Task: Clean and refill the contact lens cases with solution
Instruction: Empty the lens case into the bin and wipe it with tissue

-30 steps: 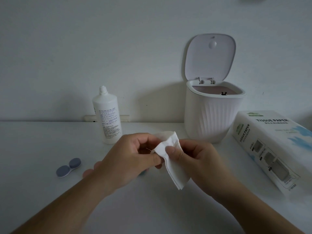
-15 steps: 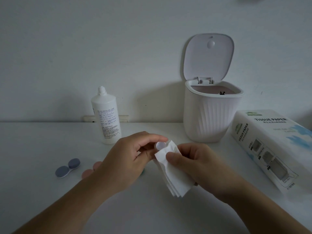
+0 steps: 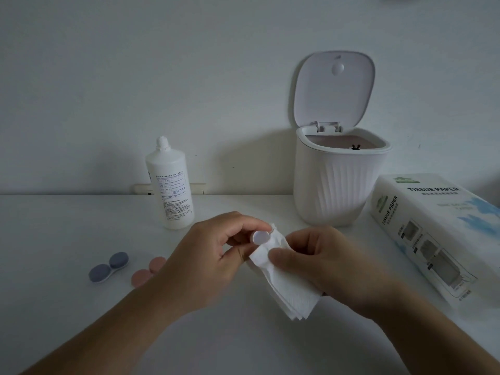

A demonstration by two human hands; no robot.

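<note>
My left hand [image 3: 213, 255] pinches a small round white lens-case cap [image 3: 261, 237] above the table. My right hand [image 3: 322, 261] holds a folded white tissue [image 3: 284, 282] just right of the cap, its top edge touching it. A blue-grey lens case [image 3: 108, 267] lies closed on the table at the left. Beside it lies a pink lens case [image 3: 147, 272], partly hidden by my left wrist. The white solution bottle [image 3: 170, 185] stands upright behind my left hand.
A white ribbed bin [image 3: 338, 182] with its lid up stands at the back right by the wall. A long tissue paper pack [image 3: 433, 234] lies on the right of the white table [image 3: 54, 239].
The tissue has come off the cap, which now shows between my left fingers. My right hand has dropped a little with the tissue. The pink case has come into view.
</note>
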